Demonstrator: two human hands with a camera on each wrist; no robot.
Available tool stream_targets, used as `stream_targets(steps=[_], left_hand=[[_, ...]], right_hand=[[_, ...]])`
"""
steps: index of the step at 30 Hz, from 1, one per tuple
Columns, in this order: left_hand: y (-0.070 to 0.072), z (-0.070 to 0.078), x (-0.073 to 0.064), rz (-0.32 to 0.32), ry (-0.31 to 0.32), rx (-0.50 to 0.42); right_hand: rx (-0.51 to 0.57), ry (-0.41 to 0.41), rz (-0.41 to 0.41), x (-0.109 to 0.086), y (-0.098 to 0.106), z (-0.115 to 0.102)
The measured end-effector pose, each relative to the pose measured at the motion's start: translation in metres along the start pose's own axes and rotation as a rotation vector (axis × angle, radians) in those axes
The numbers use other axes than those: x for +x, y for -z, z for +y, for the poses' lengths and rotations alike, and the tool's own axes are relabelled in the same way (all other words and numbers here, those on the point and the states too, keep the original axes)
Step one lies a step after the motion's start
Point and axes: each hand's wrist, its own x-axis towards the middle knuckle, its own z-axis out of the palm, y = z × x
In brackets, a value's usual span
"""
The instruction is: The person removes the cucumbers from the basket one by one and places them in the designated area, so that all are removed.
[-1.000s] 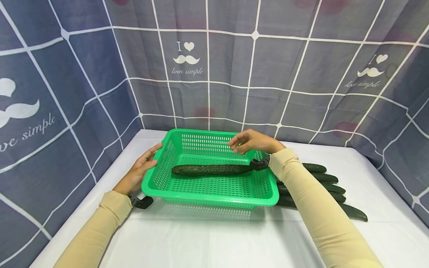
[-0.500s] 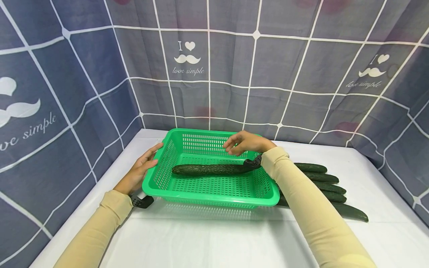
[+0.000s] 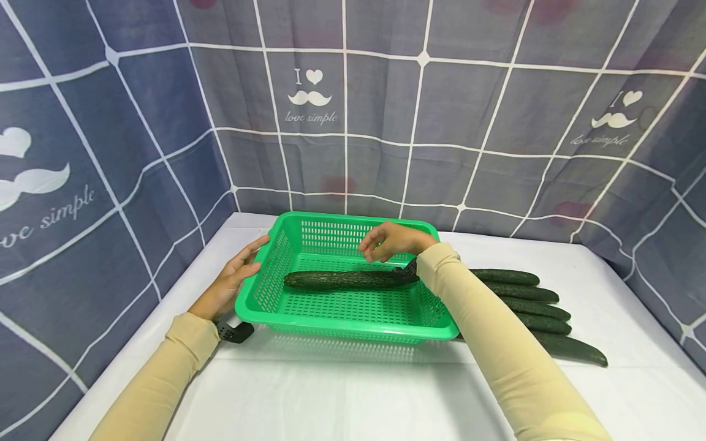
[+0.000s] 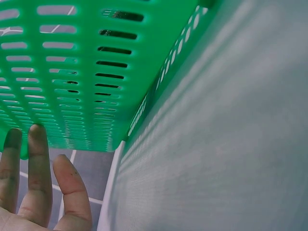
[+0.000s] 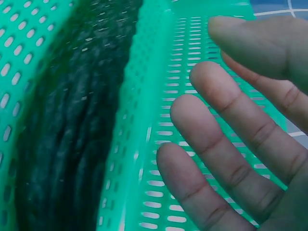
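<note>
A single dark green cucumber (image 3: 342, 280) lies lengthwise in a green perforated plastic basket (image 3: 353, 326). My left hand (image 3: 223, 285) rests against the basket's left end, thumb at the rim. In the left wrist view, straight fingers (image 4: 39, 168) lie at the outside of the slotted wall. My right hand (image 3: 391, 241) hovers over the basket's right half, fingers loosely bent and holding nothing. The right wrist view shows those fingertips (image 5: 190, 113) apart from the bumpy cucumber (image 5: 77, 125) beside them. The black wrist camera hides the cucumber's right end in the head view.
Several more cucumbers (image 3: 537, 307) lie side by side on the white tabletop (image 3: 331, 392), right of the basket, partly covered by my right sleeve (image 3: 507, 343). A grey checked curtain (image 3: 380, 122) stands behind and along both sides.
My right hand has moved left and slightly down over the basket, away from the cucumbers on the table. The left hand, the basket and the cucumber in it stay in place.
</note>
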Motion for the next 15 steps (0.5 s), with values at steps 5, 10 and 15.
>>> stream_targets(steps=[5,10,15], left_hand=[[-0.002,0.002,0.0,0.004,0.015,0.022],[-0.003,0.002,0.0,0.009,0.015,0.024],[-0.002,0.002,0.0,0.024,0.023,0.046]], right_hand=[[-0.029,-0.033,-0.03,0.003,-0.006,0.004],[-0.055,-0.048,-0.065,0.006,-0.011,0.007],[-0.09,-0.081,-0.075,0.01,-0.016,0.011]])
